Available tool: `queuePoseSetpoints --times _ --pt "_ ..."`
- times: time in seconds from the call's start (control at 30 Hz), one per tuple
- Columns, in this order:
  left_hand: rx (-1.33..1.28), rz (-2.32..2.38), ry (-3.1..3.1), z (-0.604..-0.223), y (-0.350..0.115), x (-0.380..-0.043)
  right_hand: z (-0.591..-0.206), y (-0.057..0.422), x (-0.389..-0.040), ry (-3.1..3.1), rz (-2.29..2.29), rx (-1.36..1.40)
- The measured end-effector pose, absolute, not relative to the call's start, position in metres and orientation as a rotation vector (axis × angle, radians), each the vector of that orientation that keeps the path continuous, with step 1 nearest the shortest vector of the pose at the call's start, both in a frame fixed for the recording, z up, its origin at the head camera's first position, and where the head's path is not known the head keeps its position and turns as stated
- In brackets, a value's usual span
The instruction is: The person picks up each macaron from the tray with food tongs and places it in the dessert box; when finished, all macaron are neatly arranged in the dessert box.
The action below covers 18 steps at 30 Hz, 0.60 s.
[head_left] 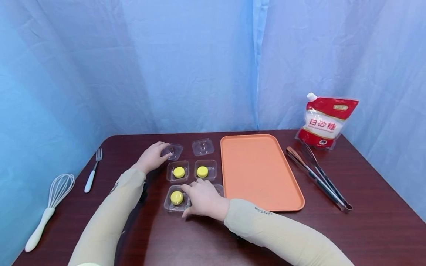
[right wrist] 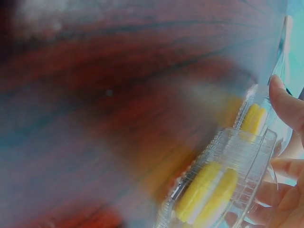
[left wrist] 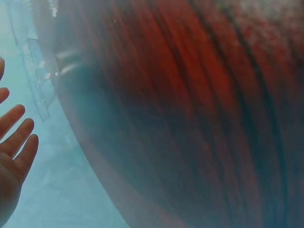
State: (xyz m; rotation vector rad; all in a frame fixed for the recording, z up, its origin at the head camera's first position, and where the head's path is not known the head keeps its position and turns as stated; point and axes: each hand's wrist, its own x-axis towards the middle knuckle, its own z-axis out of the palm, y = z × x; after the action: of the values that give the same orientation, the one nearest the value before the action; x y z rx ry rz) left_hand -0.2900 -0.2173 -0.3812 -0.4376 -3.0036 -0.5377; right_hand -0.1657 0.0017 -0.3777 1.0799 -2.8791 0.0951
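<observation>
Beside a clear domed lid (head_left: 175, 150) at the back left is my left hand (head_left: 154, 157), its fingers spread and fairly straight. The left wrist view shows that hand (left wrist: 14, 147) near a clear lid (left wrist: 40, 76). Over the front boxes my right hand (head_left: 206, 199) reaches with its thumb and fingers extended. Its thumb lies by the front-left clear box (head_left: 167, 207), which holds a yellow macaron (head_left: 176, 197). The front-right box (head_left: 219, 190) is mostly hidden under the hand; in the right wrist view a macaron (right wrist: 206, 194) shows inside the nearer box. Contact is unclear.
Behind stand two uncovered boxes with yellow macarons (head_left: 178, 172) (head_left: 202, 171) and a second lid (head_left: 203, 147). An orange tray (head_left: 259, 170), tongs (head_left: 321, 177) and a sugar pouch (head_left: 324, 122) are on the right. A fork (head_left: 93, 171) and whisk (head_left: 50, 210) lie left.
</observation>
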Motion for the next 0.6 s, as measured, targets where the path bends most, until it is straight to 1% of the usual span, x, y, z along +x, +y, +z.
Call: queuePoseSetpoints --times 0.3,0.6 --pt "-0.497 -0.463 -3.155 -0.389 -0.212 -0.297 -0.374 0.001 -0.163 -2.888 0.083 1.075" --pt "-0.490 -0.466 -3.265 -0.390 -0.207 -0.295 -0.376 0.000 -0.162 -2.890 0.081 1.069"
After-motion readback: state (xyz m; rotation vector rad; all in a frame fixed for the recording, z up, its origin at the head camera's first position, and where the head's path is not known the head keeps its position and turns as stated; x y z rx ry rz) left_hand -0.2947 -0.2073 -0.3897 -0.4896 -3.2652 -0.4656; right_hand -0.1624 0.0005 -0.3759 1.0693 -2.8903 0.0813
